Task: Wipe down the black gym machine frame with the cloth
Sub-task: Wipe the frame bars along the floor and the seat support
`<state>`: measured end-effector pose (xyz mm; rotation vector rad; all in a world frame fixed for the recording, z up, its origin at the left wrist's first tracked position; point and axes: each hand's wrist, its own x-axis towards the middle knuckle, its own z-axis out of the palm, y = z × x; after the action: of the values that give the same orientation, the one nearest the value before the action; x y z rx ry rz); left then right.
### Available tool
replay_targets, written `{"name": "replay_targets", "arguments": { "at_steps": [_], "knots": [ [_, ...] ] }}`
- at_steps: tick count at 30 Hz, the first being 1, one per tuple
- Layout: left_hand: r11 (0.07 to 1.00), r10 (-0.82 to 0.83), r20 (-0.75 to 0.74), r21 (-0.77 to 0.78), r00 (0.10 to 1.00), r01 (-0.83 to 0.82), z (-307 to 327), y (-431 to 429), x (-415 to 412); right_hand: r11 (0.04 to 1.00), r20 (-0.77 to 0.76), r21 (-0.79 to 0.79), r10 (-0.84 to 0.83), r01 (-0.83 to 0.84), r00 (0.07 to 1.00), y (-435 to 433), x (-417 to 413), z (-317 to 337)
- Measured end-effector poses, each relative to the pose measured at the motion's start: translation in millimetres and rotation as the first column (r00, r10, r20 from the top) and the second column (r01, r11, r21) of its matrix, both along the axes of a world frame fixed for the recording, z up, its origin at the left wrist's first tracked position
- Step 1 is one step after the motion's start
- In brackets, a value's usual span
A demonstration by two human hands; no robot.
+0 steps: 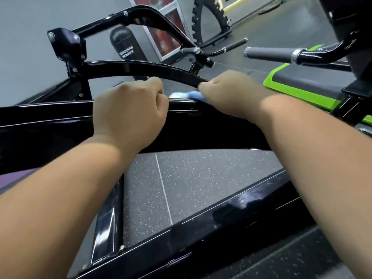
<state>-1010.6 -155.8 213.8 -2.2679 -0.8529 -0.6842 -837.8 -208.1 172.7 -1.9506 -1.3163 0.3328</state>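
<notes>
Figure: one blue cloth (pixel 194 95) is being gripped by the curled fingers of the right hand (pixel 228 96) and pressed onto the top edge of the glossy black frame beam (pixel 60 125). The cloth is lying between the two hands, only its left end showing. The left hand (pixel 130 111) is being closed over the same beam's top edge, fingers curled down the far side. A second, lower frame rail (pixel 221 220) is being crossed by both forearms above the speckled rubber floor (pixel 191 178). Beyond, two grey padded handles (pixel 269 54) (pixel 235 44), one green-edged seat pad (pixel 302 81), one toothed sector plate (pixel 196 27) and one black cylindrical pad (pixel 124 45) are being shown.
</notes>
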Motion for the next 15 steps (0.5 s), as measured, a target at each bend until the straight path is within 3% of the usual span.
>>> {"name": "replay_targets", "arguments": {
  "at_steps": [2,4,8,10,11,12,13,15],
  "knots": [
    [1.000,-0.008,0.001,-0.001,1.000,0.008,-0.8,1.8,3.9,0.993,0.142,-0.119,-0.005,0.022,0.990,-1.2,7.6,-0.6],
    [0.999,-0.034,0.011,-0.002,0.999,0.034,-1.8,3.8,9.0,0.992,0.188,-0.123,0.010,0.014,0.982,2.8,0.0,7.6],
    [0.994,-0.105,0.026,0.046,0.994,0.104,-3.6,5.4,1.9,0.981,0.153,0.033,0.186,-0.193,0.971,18.8,-15.6,18.1],
    [0.990,-0.129,0.031,0.070,0.991,0.126,-4.4,5.9,-2.9,0.975,0.130,0.137,0.155,-0.173,0.979,12.7,-12.1,5.1],
    [0.987,-0.138,0.027,0.087,0.990,0.135,-6.1,6.1,-2.4,0.969,0.027,0.236,0.065,-0.069,0.998,7.4,-14.1,-8.1],
    [0.984,-0.141,0.019,0.113,0.990,0.138,-6.5,6.1,-0.8,0.910,-0.052,0.406,-0.070,0.085,0.996,2.9,-19.6,-25.8],
    [0.982,-0.141,0.017,0.128,0.990,0.137,-8.0,6.7,0.5,0.788,-0.077,0.575,-0.217,0.221,0.973,-3.6,-33.2,-45.5],
    [0.983,-0.138,0.030,0.123,0.990,0.134,-9.6,8.6,0.6,0.597,-0.114,0.736,-0.355,0.320,0.928,-14.0,-65.3,-74.9]
  ]
}}
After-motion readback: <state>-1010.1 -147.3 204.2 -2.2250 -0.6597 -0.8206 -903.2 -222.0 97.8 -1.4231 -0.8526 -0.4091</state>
